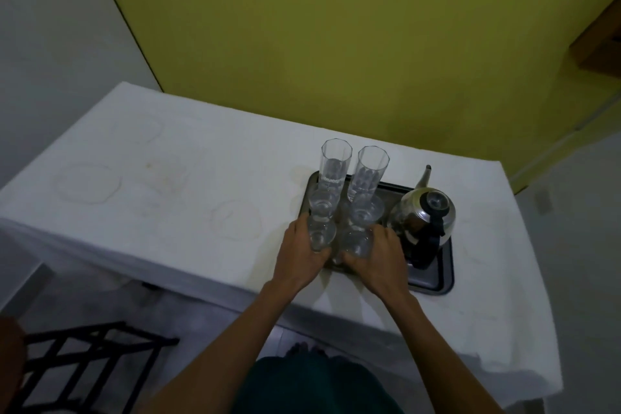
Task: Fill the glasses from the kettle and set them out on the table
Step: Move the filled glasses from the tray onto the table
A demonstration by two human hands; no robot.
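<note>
A table [168,178] draped in a white cloth carries a dark grey rectangular metal tray [437,270] on its right half. The tray's near edge lies close to the table's front edge.

Six tall clear faceted glasses [336,163] stand upright on the left part of the tray, in two rows running from front to back and packed close together. A rounded polished-steel kettle [425,215] with a black handle and lid knob fills the tray's right part, just beside the right row. Its spout points toward the table's far edge.

The left hand [299,255] grips the nearest glass of the left row, with fingers curled round the outer side and the thumb in front. The right hand [378,259] grips the nearest glass of the right row in the same way, its knuckles just beside the kettle's handle. The two thumbs nearly meet over the tray's near rim.

Left of the tray the cloth runs wide to the table's left edge and is marked with faint brownish rings [89,183]. A narrower strip lies between the tray and the right edge. An olive-yellow wall [336,27] stands behind the far edge. A black metal frame [84,360] stands on the floor below the front-left corner.
</note>
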